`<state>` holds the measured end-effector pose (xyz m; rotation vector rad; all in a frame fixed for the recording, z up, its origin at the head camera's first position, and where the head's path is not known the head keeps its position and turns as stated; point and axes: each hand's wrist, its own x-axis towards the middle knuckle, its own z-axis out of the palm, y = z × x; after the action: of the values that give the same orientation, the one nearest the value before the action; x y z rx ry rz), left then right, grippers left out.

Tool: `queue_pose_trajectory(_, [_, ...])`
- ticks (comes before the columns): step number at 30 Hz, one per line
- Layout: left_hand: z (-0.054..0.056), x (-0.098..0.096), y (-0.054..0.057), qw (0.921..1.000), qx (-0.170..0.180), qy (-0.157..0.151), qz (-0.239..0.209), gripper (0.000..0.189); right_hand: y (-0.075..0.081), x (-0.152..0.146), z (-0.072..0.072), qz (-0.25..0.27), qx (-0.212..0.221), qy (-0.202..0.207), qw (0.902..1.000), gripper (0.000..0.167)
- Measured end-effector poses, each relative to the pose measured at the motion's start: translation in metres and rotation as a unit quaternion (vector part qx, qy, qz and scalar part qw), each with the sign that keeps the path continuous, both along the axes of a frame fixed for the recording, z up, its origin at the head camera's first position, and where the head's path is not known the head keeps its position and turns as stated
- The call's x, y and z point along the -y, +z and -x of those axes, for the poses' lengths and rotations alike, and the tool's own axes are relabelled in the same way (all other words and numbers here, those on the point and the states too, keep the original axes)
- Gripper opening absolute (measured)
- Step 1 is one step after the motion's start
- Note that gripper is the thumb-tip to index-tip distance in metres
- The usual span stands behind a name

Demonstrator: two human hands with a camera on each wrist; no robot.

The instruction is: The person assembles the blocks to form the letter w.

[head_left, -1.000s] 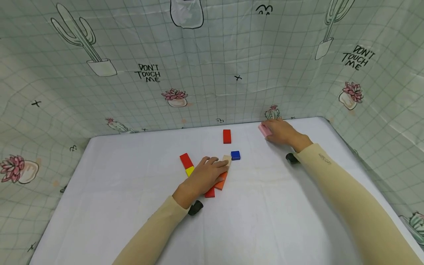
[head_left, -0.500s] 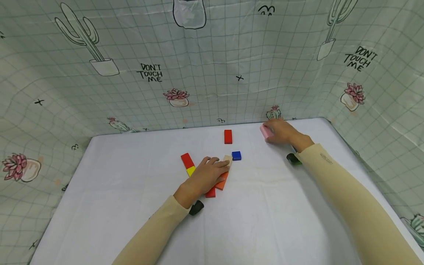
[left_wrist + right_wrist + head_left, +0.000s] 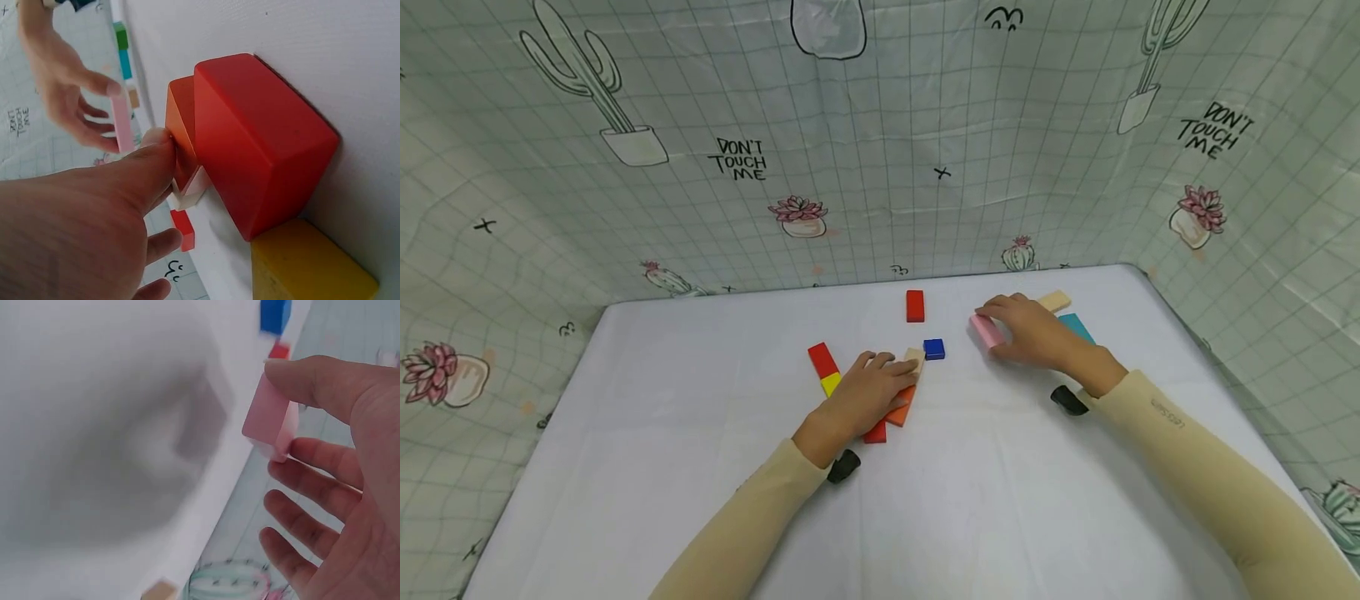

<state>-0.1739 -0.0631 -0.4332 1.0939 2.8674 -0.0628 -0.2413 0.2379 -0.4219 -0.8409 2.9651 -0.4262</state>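
Observation:
Between the thumb and fingertips of my right hand [image 3: 1033, 333] is a pink block [image 3: 987, 331]; in the right wrist view it hangs over the table, its shadow on the cloth apart from it. My left hand [image 3: 861, 398] lies over a group of blocks, fingers relaxed. Its thumb touches an orange block [image 3: 181, 122], and its fingertips reach a cream block [image 3: 914, 357] at that block's far end. Beside the orange one is a red block [image 3: 262, 112], with a yellow block [image 3: 309, 265] adjoining it. Another red block [image 3: 823, 360] extends to the upper left, and the hand covers part of the group.
A small blue block [image 3: 934, 349] sits by the cream block's far end. Farther back lies a separate red block [image 3: 915, 306]. Behind the right hand are a second cream block [image 3: 1055, 301] and a teal block [image 3: 1077, 326]. A patterned curtain [image 3: 865, 150] borders the white table.
My right hand has come nearer and slightly left with the pink block, bringing the cream and teal blocks behind it into sight. The left hand stays in place.

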Motion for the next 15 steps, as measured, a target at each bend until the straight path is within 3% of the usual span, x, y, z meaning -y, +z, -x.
queue_pose_trajectory(7, [0.0, -0.001, 0.004, 0.9998, 0.006, 0.002, 0.017, 0.045, -0.008, 0.019, -0.028, -0.008, 0.003, 0.015, 0.9999, 0.061])
queue_pose_trajectory(15, [0.0, -0.001, 0.002, 0.9999, 0.006, 0.003, 0.015, 0.045, -0.014, 0.03, -0.041, -0.002, -0.01, 0.032, 0.9994, 0.06])
